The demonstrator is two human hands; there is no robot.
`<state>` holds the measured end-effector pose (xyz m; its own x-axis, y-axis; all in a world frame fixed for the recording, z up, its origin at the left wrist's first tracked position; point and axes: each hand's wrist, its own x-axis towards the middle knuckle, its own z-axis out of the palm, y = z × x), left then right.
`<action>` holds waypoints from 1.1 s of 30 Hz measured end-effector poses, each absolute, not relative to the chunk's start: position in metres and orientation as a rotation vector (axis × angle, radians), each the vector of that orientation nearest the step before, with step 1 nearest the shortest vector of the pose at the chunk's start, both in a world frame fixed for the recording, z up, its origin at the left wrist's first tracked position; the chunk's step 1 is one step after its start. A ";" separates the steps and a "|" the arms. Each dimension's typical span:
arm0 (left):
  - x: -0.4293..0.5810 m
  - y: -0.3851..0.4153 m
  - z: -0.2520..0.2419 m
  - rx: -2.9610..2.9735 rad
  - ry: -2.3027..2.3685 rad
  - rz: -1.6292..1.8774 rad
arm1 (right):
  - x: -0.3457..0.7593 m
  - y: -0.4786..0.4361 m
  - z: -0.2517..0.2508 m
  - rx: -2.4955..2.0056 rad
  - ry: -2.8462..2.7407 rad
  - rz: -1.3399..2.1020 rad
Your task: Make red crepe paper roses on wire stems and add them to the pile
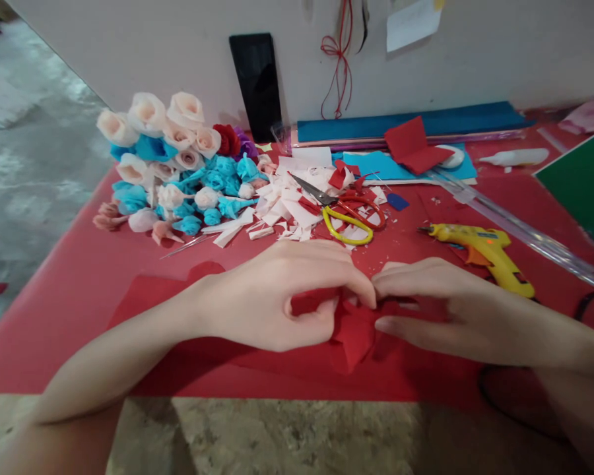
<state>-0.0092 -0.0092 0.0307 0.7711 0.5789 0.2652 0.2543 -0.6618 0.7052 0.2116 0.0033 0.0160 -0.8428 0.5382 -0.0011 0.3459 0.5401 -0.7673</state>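
My left hand [277, 293] is closed on a piece of red crepe paper [355, 336], its thumb and index finger curled round the upper part. The paper looks cupped and folded, and its lower tip hangs free below the fingers. From the right, my right hand [445, 307] meets it, thumb and fingertips at the paper's right edge and touching the left index finger. Part of this grip is hidden behind the fingers. Beneath both hands lies a larger flat sheet of red paper [208, 359] on the red tabletop [64, 290].
Scissors [339, 204] lie on paper scraps [290, 204] beyond my hands. Several paper flowers [178, 158] crowd the back left. A yellow glue gun [480, 247] rests at right, near clear sticks [529, 224]. A black phone-like slab [257, 86] leans against the wall.
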 end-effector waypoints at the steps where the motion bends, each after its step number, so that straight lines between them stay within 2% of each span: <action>1: -0.009 -0.010 0.032 2.263 0.628 0.621 | 0.212 0.004 0.016 -0.737 -2.538 1.199; 33: -0.012 -0.011 0.032 1.781 0.655 0.642 | 0.219 0.012 0.014 -0.486 -2.435 1.170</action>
<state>-0.0125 -0.0111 0.0318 0.7026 0.7034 0.1077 0.1213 -0.2675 0.9559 0.2189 0.0125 0.0140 -0.8620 0.4666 0.1979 0.1372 0.5907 -0.7951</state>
